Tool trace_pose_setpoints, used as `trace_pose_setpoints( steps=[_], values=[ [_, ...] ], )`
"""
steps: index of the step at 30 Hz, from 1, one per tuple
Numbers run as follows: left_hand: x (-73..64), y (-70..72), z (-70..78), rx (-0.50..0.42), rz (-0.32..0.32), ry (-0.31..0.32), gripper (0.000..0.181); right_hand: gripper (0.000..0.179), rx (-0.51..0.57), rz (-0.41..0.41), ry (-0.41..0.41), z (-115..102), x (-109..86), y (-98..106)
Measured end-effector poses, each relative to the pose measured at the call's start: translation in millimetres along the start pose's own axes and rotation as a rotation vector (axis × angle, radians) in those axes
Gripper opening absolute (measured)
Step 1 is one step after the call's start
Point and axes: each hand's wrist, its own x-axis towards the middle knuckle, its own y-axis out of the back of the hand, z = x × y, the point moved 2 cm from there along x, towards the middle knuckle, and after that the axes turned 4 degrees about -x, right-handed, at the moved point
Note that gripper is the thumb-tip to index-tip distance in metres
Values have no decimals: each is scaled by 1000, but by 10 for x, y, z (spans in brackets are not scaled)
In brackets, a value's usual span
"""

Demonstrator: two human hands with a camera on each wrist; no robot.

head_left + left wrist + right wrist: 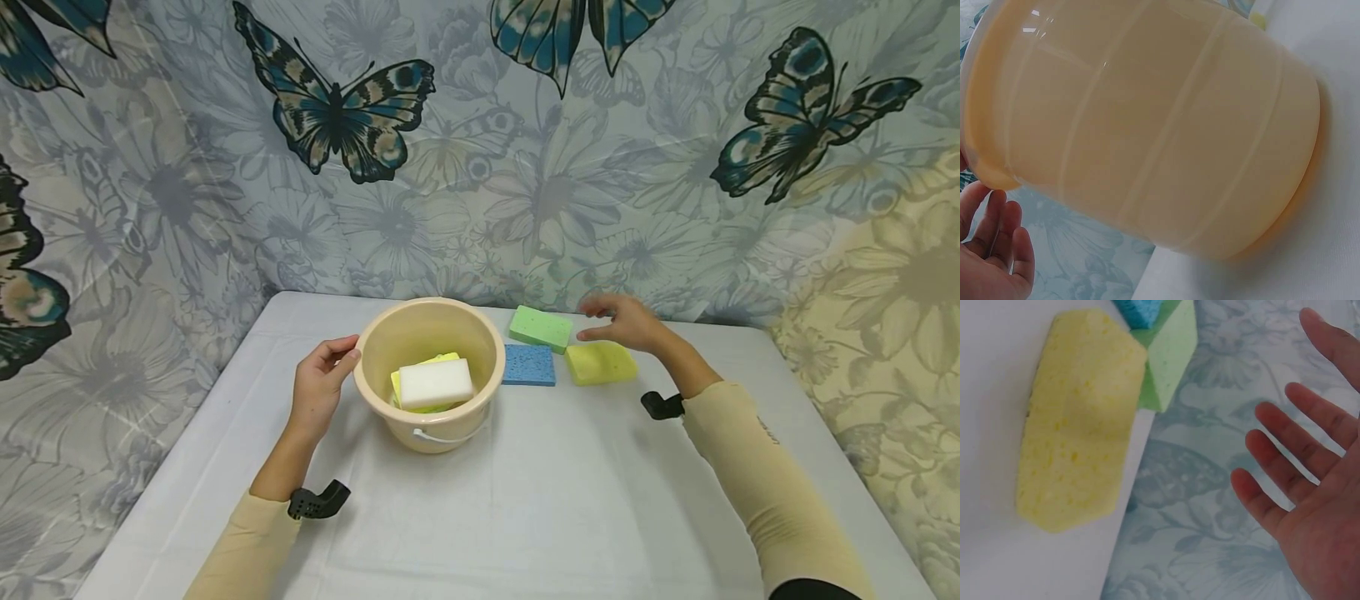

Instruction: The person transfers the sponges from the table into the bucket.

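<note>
A cream plastic bucket (435,429) stands on the table, its white handle hanging at the front. My left hand (318,383) pinches the bucket's left rim between thumb and fingers; the left wrist view shows the other fingers loosely bent beside the rim. Inside the bucket, a white sponge (437,383) lies over yellow sponge material (396,385). My right hand (628,323) hovers at the back with fingers spread and nothing in them. Closest to it are a yellow sponge (1079,425) and a green sponge (540,327). A blue sponge (529,365) lies between these and the bucket.
White cloth covers the table (570,500). Its back edge meets a hanging fabric (480,192) printed with butterflies and flowers. Black wrist devices (321,502) are worn on both forearms.
</note>
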Motion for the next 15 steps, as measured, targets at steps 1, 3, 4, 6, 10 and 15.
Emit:
trace_pose_setpoints(
  steps=[1, 3, 4, 6, 10, 15],
  values=[
    [0, 0, 0, 1, 2, 1, 32, 62, 2, -8, 3, 21, 2, -16],
    [2, 1, -2, 3, 4, 1, 32, 63, 4, -22, -3, 70, 4, -51],
    [2, 1, -3, 5, 5, 1, 33, 64, 9, -29, -5, 90, 3, -67],
    [3, 3, -6, 7, 7, 2, 33, 65, 12, -42, -10, 129, 2, -99],
    [5, 5, -12, 0, 6, 4, 34, 67, 10, -67, -34, 205, -5, -165],
    [10, 5, -13, -19, -2, 8, 34, 73, -13, -127, -86, 306, -22, -250]
  ],
)
